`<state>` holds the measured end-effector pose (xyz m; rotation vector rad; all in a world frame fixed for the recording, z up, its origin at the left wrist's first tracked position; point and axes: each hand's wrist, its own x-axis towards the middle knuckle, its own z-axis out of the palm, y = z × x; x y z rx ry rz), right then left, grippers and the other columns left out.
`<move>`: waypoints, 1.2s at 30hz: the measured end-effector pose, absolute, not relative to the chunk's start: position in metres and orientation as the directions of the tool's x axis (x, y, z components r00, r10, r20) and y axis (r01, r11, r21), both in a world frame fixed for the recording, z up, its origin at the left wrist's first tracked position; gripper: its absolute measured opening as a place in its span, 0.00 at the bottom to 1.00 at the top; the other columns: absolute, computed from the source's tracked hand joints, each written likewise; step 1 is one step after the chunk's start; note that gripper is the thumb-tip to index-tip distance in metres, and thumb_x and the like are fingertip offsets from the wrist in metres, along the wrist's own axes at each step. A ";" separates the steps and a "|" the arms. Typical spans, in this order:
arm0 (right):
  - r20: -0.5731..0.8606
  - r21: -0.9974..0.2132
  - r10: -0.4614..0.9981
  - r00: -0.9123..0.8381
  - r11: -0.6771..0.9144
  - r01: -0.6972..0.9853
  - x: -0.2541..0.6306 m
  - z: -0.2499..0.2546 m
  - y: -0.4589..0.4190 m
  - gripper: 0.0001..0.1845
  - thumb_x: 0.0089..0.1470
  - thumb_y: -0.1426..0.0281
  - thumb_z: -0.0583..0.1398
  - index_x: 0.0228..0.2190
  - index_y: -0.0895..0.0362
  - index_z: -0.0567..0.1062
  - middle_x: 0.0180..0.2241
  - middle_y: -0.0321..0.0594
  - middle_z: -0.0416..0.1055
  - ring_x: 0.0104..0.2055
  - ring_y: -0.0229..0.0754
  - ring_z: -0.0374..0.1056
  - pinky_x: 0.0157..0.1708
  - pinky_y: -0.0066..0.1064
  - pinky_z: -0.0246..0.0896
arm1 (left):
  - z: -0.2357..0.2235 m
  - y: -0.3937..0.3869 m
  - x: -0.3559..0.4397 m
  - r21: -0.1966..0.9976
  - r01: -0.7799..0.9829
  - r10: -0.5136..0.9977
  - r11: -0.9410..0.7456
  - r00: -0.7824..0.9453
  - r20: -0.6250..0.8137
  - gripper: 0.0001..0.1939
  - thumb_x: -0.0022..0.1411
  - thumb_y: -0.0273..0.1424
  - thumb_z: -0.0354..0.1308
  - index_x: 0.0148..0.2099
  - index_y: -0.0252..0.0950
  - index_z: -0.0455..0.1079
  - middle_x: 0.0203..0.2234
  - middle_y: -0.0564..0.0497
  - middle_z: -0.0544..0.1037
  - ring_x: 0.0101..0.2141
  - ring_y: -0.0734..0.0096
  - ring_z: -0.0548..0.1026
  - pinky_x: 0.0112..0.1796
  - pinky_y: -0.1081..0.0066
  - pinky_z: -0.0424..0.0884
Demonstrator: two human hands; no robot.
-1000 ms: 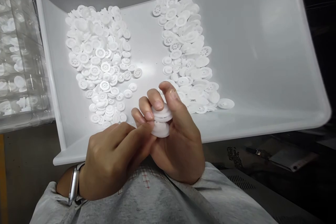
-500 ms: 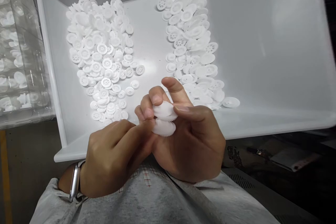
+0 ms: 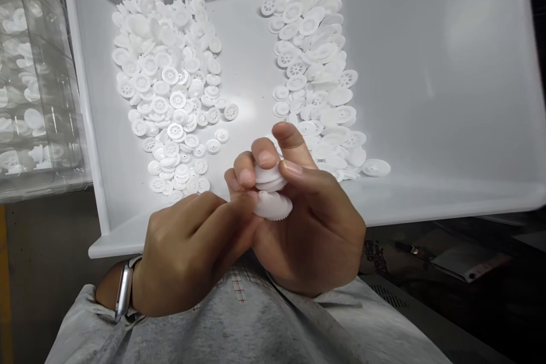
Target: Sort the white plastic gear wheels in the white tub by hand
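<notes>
Between the thumb and curled fingers of my right hand (image 3: 313, 222) is a white plastic gear (image 3: 269, 177), its toothed rim showing below; the index finger points up and away. My left hand (image 3: 187, 253), a watch (image 3: 123, 290) on its wrist, pinches a second white gear (image 3: 273, 206) by its left edge. This lower gear lies tilted just under the upper one, in front of my right palm. Whether the two touch at the back is hidden by the fingers.
A white tray (image 3: 243, 62) with raised walls spreads out ahead. Small white gears (image 3: 174, 101) are heaped on its left, larger ones (image 3: 324, 54) in a band right of the middle. Clear plastic boxes (image 3: 25, 85) of white parts stand at the far left.
Both hands have shifted slightly right. The upper gear is tipped so its layered edge shows, and the gap between the two gears looks a little wider.
</notes>
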<state>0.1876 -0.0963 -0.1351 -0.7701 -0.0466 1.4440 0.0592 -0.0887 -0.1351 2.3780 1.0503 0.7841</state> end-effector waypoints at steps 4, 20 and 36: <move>-0.405 -0.493 0.900 0.163 -0.064 -0.868 0.187 -0.135 -0.097 0.09 0.51 0.74 0.61 0.37 0.51 0.74 0.29 0.30 0.68 0.31 0.31 0.69 0.27 0.21 0.69 | -0.134 -0.089 0.060 0.574 0.523 0.764 -0.630 0.548 0.339 0.07 0.66 0.28 0.62 0.46 0.33 0.74 0.20 0.59 0.69 0.22 0.82 0.65 0.24 0.78 0.61; -0.328 -0.547 0.932 0.153 -0.056 -0.835 0.187 -0.139 -0.098 0.06 0.57 0.67 0.60 0.32 0.50 0.79 0.32 0.35 0.68 0.33 0.33 0.66 0.36 0.22 0.69 | -0.135 -0.088 0.061 0.574 0.526 0.771 -0.628 0.522 0.365 0.06 0.64 0.28 0.63 0.43 0.32 0.74 0.21 0.59 0.70 0.21 0.83 0.66 0.24 0.78 0.62; -0.351 -0.557 0.909 0.226 -0.008 -0.831 0.181 -0.137 -0.090 0.08 0.55 0.64 0.64 0.26 0.52 0.78 0.24 0.32 0.65 0.23 0.31 0.60 0.20 0.23 0.59 | -0.128 -0.085 0.067 0.704 0.494 0.831 -0.509 0.494 0.254 0.06 0.67 0.30 0.60 0.38 0.32 0.74 0.21 0.57 0.73 0.21 0.83 0.70 0.24 0.80 0.68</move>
